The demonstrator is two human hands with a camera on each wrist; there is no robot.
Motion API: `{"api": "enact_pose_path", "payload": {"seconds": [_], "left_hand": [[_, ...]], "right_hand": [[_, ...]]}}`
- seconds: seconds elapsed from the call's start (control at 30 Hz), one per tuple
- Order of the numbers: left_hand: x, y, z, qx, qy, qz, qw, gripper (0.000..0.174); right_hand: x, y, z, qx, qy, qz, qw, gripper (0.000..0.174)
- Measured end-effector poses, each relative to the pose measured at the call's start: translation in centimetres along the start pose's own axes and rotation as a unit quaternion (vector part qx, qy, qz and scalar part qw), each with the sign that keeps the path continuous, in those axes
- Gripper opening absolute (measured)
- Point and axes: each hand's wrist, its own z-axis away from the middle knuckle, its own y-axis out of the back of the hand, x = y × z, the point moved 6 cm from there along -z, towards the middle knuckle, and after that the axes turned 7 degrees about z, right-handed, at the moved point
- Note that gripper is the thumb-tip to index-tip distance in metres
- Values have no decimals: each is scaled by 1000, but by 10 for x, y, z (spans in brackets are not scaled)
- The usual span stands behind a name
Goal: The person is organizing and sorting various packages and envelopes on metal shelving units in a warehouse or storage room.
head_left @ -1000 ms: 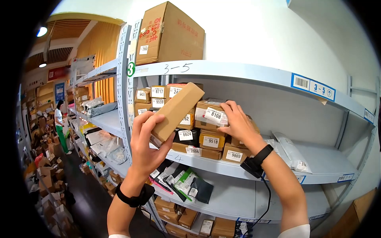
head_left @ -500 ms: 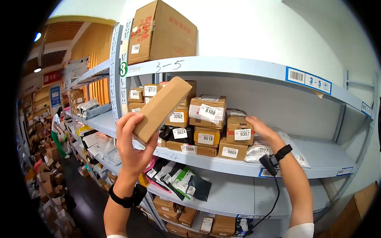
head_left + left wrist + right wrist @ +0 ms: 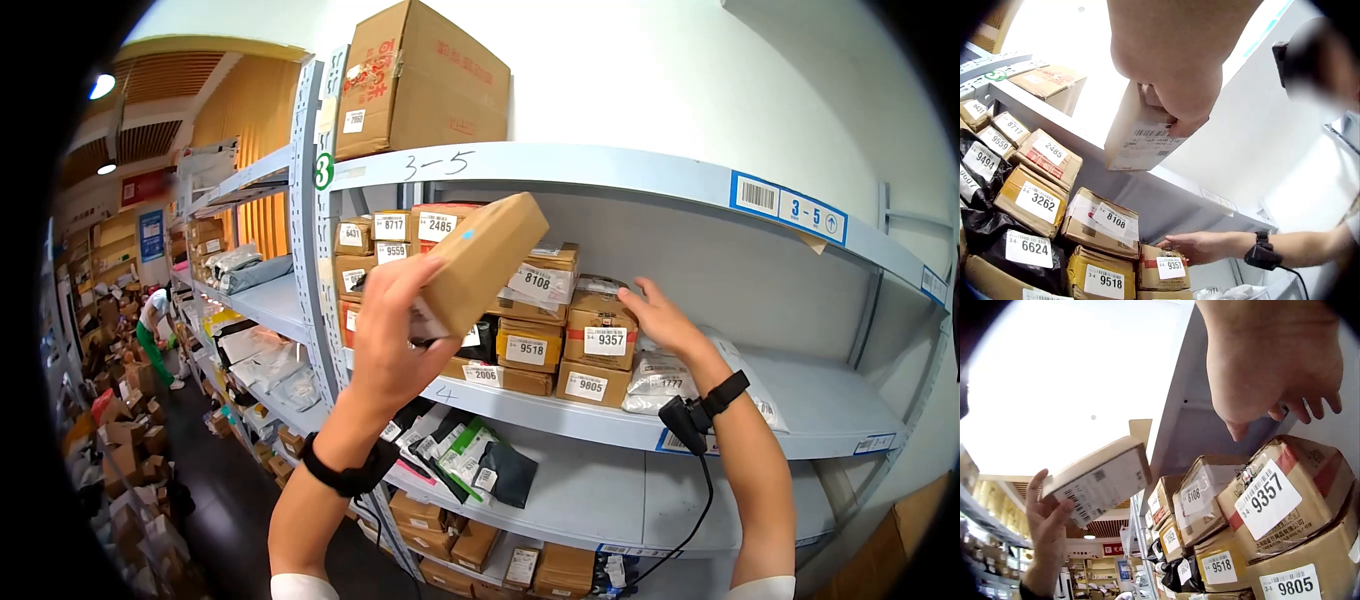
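Note:
My left hand (image 3: 390,325) grips one end of a long brown box (image 3: 490,262), held tilted in front of the shelf; in the left wrist view a printed label shows on the box (image 3: 1141,140). My right hand (image 3: 665,320) is beside the top right of box 9357 (image 3: 603,335), fingers extended. The right wrist view has that hand (image 3: 1279,369) above box 9357 (image 3: 1266,500), holding nothing. Box 8108 (image 3: 545,283) is left of it, and box 9805 (image 3: 590,384) lies underneath.
Stacked numbered parcels fill the shelf's left part; a silver bag 1777 (image 3: 660,382) lies at the right. A large carton (image 3: 450,85) stands on the top shelf. Bagged parcels (image 3: 508,472) lie one level down. A person (image 3: 155,335) is in the aisle at far left.
My right hand has moved right from box 8108 to box 9357. The box in my left hand has turned, and that hand has shifted slightly right.

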Motion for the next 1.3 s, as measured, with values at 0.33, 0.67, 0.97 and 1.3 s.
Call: {"api": "enact_pose_path", "payload": {"seconds": [0.33,0.67,0.97,1.3], "left_hand": [[-36,-104,-39,-131,-26,-41,990,64],[-77,-97,1,-164,68,-57,982,80],[-86,-84,52,-241,62,-175,953,79],[-58,-79,57,-171,92,-50,980,67]], "right_hand": [[-70,14,22,175,225,137,949,68],[-110,-28,-21,88,266,58,958,66],[-112,-48,-45,140,190,106,966,68],[-123,-40,11,366,266,60,890,48]]}}
